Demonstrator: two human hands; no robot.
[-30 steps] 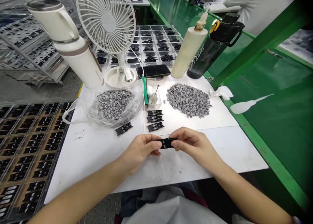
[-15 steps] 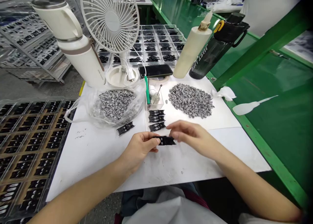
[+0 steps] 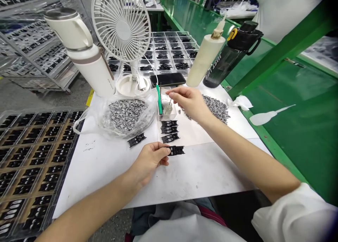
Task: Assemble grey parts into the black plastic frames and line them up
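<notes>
My left hand (image 3: 151,159) pinches one end of a black plastic part (image 3: 176,150) between thumb and fingers, just above the white tabletop. At the small clear box (image 3: 172,116), my right hand (image 3: 191,101) has thumb and forefinger closed on the top of a thin stick (image 3: 170,102). The stick's lower end goes into a small glass bottle (image 3: 167,109) in that box. Beyond the left hand, several similar black parts (image 3: 169,130) with grey oval pieces lie in a column. Another black part (image 3: 136,140) lies at an angle to their left.
A plastic bag (image 3: 148,117) of small grey pieces lies left of the box; a loose pile (image 3: 218,108) lies right, partly behind my arm. A fan (image 3: 123,30), white flask (image 3: 91,69), phone (image 3: 169,79), cream bottle (image 3: 204,60) and dark bottle (image 3: 224,60) stand behind. Trays (image 3: 39,143) are at left.
My right hand has moved away from the black part, forward to the small box, and taken hold of the stick in the bottle. My left hand keeps the black part, shifted slightly left.
</notes>
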